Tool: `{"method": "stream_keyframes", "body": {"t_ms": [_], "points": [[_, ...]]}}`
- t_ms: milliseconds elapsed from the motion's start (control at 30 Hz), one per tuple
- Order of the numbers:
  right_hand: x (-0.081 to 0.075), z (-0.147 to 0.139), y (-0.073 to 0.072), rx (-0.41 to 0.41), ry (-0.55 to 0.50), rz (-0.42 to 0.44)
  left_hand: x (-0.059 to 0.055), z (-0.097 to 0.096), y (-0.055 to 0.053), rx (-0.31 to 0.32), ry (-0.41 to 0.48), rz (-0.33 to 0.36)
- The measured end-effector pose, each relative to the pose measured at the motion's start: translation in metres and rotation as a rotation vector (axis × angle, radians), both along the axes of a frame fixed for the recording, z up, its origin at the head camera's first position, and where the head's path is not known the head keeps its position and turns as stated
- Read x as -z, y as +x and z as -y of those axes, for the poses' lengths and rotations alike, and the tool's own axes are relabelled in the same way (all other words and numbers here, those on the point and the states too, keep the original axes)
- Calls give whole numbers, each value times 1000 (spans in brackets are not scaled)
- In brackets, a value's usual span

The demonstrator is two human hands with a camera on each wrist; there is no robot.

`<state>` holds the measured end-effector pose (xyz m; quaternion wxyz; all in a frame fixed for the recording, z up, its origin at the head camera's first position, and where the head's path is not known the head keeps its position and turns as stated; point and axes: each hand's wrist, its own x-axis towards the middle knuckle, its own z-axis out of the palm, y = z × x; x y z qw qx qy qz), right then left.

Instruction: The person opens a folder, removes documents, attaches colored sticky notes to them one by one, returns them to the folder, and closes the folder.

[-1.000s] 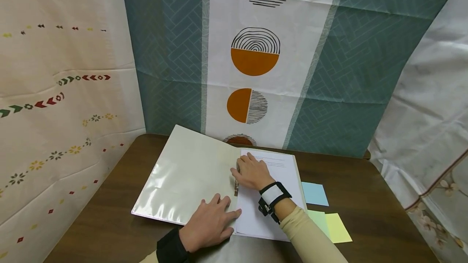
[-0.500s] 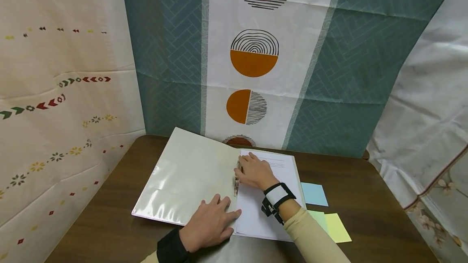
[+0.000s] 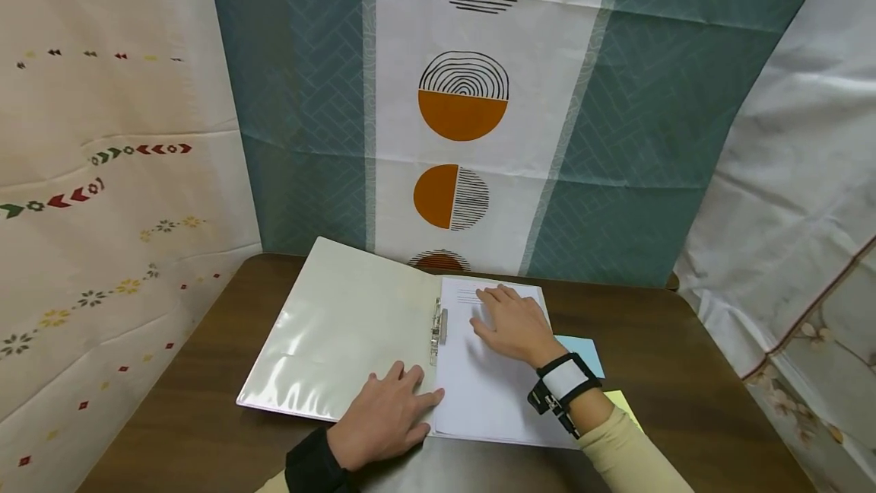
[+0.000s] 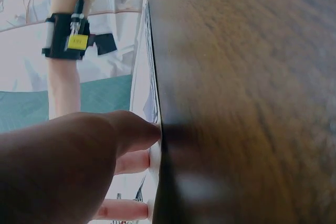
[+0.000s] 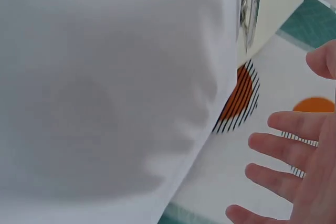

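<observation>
right hand (image 3: 513, 328) now off the metal clip (image 3: 436, 331), fingers extended over the paper (image 3: 479, 405), empty; left hand (image 3: 382, 417) spread on the binder (image 3: 342, 318), no grip. clip step probably done.

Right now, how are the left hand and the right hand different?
The left hand touches the open binder near its bottom edge; the right hand hovers over the white paper. The left wristband looks all black; the right wristband has a white patch. Both come out of pale yellow sleeves.
</observation>
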<state>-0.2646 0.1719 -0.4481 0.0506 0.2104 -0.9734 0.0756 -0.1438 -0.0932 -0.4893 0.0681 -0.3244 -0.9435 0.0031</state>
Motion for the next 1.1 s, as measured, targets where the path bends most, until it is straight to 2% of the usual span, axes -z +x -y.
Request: {"method": "stream_keyframes", "body": {"t_ms": [200,367,600,700,800,1000,1100], "points": [[1,-37,13,36,-13,-71,0,0,0,3,20,3],[5,-61,23,86,-19,-102,2,3,0,14,28,-22],[10,-75,30,89,-3,-109,2,2,1,8,32,-1],[12,-77,29,108,-31,-118,1,1,0,4,27,12],[13,-77,28,151,-121,-65,1,1,0,-4,22,17],[9,-79,30,322,-429,178,-1,1,0,-4,19,24],[8,-79,32,392,-477,252,-2,1,1,-4,24,42]]}}
